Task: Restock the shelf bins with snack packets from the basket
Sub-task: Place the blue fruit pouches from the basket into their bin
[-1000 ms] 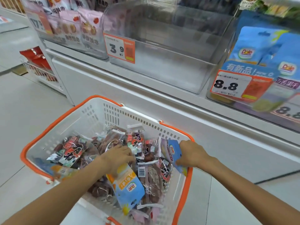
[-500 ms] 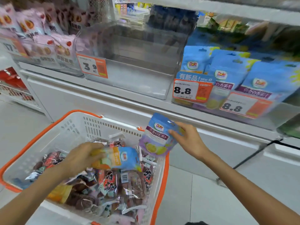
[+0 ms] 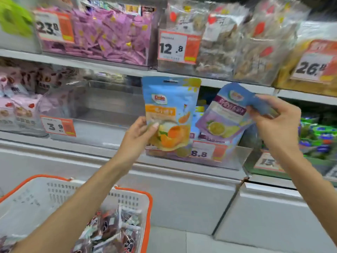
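Left hand (image 3: 135, 136) pinches the blue orange-fruit pouch (image 3: 169, 114) by its lower edge; right hand (image 3: 275, 121) grips the crumpled purple-labelled pouch (image 3: 228, 115), both before the shelf's clear 8.8 bin (image 3: 206, 154). Such edge grips risk slipping.

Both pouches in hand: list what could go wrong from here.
1. The right hand pinches the purple pouch only by its bent top corner, so it may slip.
2. The orange pouch could land in the wrong bin: the empty bin beside it is tagged 3.9, while the 8.8 bin holds the blue pouches.
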### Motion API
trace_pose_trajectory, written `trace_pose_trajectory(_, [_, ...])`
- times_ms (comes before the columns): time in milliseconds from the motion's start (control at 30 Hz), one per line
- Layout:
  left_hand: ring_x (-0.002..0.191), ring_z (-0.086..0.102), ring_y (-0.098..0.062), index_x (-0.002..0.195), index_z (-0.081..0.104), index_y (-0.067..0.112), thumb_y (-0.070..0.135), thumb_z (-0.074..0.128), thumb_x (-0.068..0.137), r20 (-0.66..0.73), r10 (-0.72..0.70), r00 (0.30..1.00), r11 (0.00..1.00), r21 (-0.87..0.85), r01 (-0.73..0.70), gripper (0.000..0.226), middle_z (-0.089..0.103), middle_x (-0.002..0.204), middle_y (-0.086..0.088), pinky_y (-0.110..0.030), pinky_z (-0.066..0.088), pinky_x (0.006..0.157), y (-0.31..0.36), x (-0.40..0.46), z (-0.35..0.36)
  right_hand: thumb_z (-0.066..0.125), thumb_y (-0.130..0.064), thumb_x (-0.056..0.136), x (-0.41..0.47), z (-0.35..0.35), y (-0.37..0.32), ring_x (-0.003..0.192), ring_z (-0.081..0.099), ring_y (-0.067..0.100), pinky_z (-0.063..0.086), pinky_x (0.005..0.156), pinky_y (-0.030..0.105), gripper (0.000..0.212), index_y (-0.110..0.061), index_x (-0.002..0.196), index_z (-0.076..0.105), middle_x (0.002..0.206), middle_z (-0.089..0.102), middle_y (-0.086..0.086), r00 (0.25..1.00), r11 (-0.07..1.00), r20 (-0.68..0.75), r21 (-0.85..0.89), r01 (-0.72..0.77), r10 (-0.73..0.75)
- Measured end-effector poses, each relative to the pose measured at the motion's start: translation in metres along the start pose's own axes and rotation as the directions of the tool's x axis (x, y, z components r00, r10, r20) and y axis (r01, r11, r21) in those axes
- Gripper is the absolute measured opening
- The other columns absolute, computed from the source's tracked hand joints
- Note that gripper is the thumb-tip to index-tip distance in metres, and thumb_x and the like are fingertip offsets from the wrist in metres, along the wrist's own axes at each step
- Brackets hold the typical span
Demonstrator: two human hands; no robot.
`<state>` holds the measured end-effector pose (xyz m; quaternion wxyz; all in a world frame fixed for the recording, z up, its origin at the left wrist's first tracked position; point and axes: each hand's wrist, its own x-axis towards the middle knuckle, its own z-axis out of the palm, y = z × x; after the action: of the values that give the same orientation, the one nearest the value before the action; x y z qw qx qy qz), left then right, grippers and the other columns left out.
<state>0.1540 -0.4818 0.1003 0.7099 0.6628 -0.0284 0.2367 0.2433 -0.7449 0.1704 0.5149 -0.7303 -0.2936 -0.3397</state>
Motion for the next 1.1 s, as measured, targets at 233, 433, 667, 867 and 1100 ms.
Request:
trace_pose_trajectory(233, [0.08, 0.067, -0.006, 0.101, 0.052, 0.012, 0.012, 0.052, 0.097, 0.09, 0.049, 0.995, 0.987, 0.147, -0.062, 0.005, 0.067, 0.096, -0.003, -0.02, 0.054, 0.074, -0.011, 0.069, 0.052, 0.06, 0.008, 0.081, 0.026, 0.001, 0.044, 0.076, 0.059, -0.005, 0.044, 0.066, 0.008, 0.027, -0.01, 0.097, 0.072, 0.088, 0.068, -0.001, 0.992, 0.976, 0.122, -0.217, 0.033, -0.006])
trace_pose_trajectory(433, [0.096, 0.057, -0.022, 0.106, 0.054, 0.011, 0.0, 0.066, 0.083, 0.272, -0.216, 0.938, 0.772, 0.636, -0.007, 0.028, 0.058, 0.104, -0.009, -0.032, 0.05, 0.076, -0.001, 0.11, 0.06, 0.076, -0.006, 0.073, 0.015, 0.004, 0.077, 0.069, 0.06, 0.021, 0.045, 0.06, 0.033, 0.015, -0.012, 0.086, 0.07, 0.079, 0.07, 0.01, 0.898, 0.911, 0.346, -0.395, -0.122, 0.27])
trace_pose_trajectory(667, [0.11, 0.058, -0.024, 0.117, 0.067, 0.017, 0.038, 0.064, 0.088, 0.262, -0.392, 0.882, 0.332, 0.934, -0.13, 0.037, 0.064, 0.119, -0.008, -0.035, 0.046, 0.091, 0.0, 0.131, 0.079, 0.078, -0.011, 0.076, 0.022, 0.004, 0.074, 0.081, 0.068, 0.027, 0.055, 0.07, 0.048, 0.019, -0.013, 0.094, 0.075, 0.086, 0.074, 0.012, 0.886, 0.887, 0.315, -0.421, -0.191, 0.34])
trace_pose_trajectory(867, [0.098, 0.062, -0.017, 0.099, 0.076, 0.014, 0.024, 0.064, 0.09, 0.146, 0.022, 0.989, 0.618, 0.776, -0.128, 0.018, 0.072, 0.104, -0.001, -0.031, 0.046, 0.08, -0.006, 0.124, 0.079, 0.073, -0.004, 0.076, 0.025, 0.0, 0.077, 0.083, 0.065, 0.043, 0.054, 0.068, 0.053, 0.013, 0.003, 0.087, 0.071, 0.082, 0.07, 0.023, 0.884, 0.873, 0.274, -0.421, -0.245, 0.38])
trace_pose_trajectory(1100, [0.081, 0.064, -0.023, 0.082, 0.07, 0.011, 0.015, 0.074, 0.072, 0.171, -0.443, 0.88, 0.211, 0.974, -0.083, 0.011, 0.072, 0.098, -0.004, -0.034, 0.054, 0.078, -0.001, 0.144, 0.067, 0.08, -0.003, 0.07, 0.034, -0.005, 0.082, 0.109, 0.06, 0.022, 0.05, 0.092, 0.037, 0.061, -0.007, 0.125, 0.054, 0.122, 0.061, 0.007, 0.659, 0.694, 0.266, -0.061, -0.717, 0.704])
